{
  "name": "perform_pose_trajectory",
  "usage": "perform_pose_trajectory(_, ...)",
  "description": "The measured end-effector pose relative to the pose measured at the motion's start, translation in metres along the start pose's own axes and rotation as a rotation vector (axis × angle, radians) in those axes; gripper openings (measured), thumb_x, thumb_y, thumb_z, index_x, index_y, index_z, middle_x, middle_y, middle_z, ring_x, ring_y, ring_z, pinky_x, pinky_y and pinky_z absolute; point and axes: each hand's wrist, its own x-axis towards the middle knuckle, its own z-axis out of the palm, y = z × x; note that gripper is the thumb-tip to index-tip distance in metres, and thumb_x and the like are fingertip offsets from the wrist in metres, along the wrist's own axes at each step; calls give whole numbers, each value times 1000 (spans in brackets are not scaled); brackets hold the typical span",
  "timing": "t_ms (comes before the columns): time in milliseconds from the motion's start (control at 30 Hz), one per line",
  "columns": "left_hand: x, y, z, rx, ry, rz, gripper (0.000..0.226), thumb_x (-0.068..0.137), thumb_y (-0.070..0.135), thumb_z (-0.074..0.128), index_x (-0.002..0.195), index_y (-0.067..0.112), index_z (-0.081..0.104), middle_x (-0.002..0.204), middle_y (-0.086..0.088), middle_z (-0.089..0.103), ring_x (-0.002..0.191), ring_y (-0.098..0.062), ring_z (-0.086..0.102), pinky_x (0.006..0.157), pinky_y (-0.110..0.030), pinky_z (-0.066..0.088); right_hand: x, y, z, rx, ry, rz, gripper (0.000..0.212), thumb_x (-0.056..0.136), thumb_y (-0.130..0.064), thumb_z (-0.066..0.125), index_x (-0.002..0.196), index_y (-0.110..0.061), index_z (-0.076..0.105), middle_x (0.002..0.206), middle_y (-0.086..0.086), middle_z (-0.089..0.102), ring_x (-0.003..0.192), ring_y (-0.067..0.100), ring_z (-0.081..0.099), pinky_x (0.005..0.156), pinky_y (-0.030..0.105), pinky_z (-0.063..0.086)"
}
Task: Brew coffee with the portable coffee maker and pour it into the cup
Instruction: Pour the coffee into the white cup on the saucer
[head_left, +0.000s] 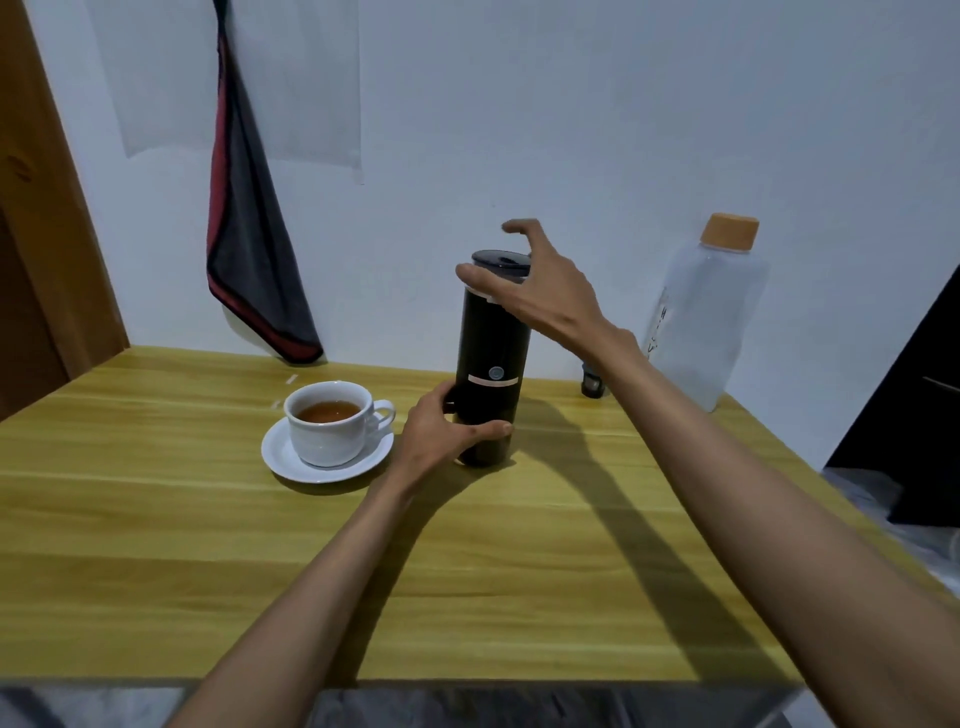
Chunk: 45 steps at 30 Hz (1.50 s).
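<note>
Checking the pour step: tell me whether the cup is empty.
No, the white cup on its saucer holds brown liquid.

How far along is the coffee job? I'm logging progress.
Done: the white cup on its saucer holds brown liquid. In hand: the left hand grips the upright portable coffee maker low down; the right hand spreads open around its lid. Left: apparently only letting go.

wooden table (156, 545) | saucer (280, 458) set left of centre | coffee maker (493, 338) stood upright at centre | bottle (701, 322), small black part (592, 385) placed far right
</note>
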Motion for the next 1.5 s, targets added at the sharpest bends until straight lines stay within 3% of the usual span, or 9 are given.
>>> perform_pose_trajectory(133, -5, 15, -4, -20, 39, 33, 82, 56, 52, 91, 128, 30, 58, 116, 18, 66, 105, 7, 59, 76, -14, 45, -28, 20, 18, 348, -48, 204, 78, 63, -86, 62, 122, -36, 52, 118, -17, 64, 108, 8, 63, 87, 36, 52)
perform_pose_trajectory(233, -3, 31, -12, -25, 88, 67, 71, 60, 46, 90, 122, 35, 58, 110, 24, 64, 102, 11, 58, 73, -13, 45, -40, 32, 28, 431, -82, 257, 71, 64, -84, 64, 115, -35, 57, 111, -14, 66, 102, 5, 65, 80, 33, 52)
perform_pose_trajectory(367, 5, 47, -15, 36, 94, 91, 73, 62, 39, 92, 125, 26, 57, 110, 17, 66, 100, 5, 61, 78, -20, 51, -43, 37, 30, 443, -91, 270, 74, 61, -84, 67, 115, -34, 58, 110, -12, 68, 99, 4, 66, 74, 28, 51)
perform_pose_trajectory(533, 9, 48, -8, 93, 146, 115, 75, 60, 40, 90, 125, 20, 59, 111, 8, 67, 96, 2, 61, 84, -31, 55, -36, 37, 27, 444, -86, 269, 72, 62, -70, 77, 118, -30, 58, 107, -9, 71, 95, 7, 70, 70, 27, 53)
perform_pose_trajectory(633, 20, 53, -6, 104, 147, 116, 74, 60, 37, 91, 124, 19, 60, 109, 7, 68, 97, -6, 64, 85, -36, 56, -25, 41, 24, 421, -64, 258, 66, 62, -65, 77, 115, -29, 60, 105, -8, 71, 94, 11, 71, 76, 34, 58)
perform_pose_trajectory(733, 41, 62, -6, 112, 132, 132, 75, 61, 36, 91, 126, 17, 59, 112, 6, 67, 99, -11, 64, 85, -33, 55, -7, 44, 21, 421, -38, 247, 63, 63, -63, 77, 114, -28, 60, 103, -8, 71, 95, 12, 71, 84, 39, 59)
perform_pose_trajectory(1067, 123, 57, 5, 99, 108, 130, 72, 64, 30, 91, 127, 14, 58, 113, 2, 66, 98, -17, 66, 84, -31, 56, 63, 75, 31, 414, -13, 249, 64, 72, -56, 77, 122, -22, 57, 113, -1, 70, 102, 17, 69, 91, 44, 57)
perform_pose_trajectory(1267, 146, 39, 12, 109, 77, 109, 72, 65, 28, 91, 126, 13, 58, 113, 1, 66, 96, -16, 67, 83, -32, 57, 80, 98, 49, 417, -4, 273, 62, 70, -57, 76, 118, -23, 59, 113, -5, 68, 103, 16, 67, 89, 44, 58)
perform_pose_trajectory(1500, 155, 29, 12, 111, 70, 82, 73, 64, 29, 92, 126, 12, 57, 112, 3, 65, 95, -12, 65, 71, -19, 50, 88, 108, 61, 419, -16, 277, 61, 68, -58, 75, 115, -22, 59, 106, -7, 68, 99, 14, 68, 86, 43, 59)
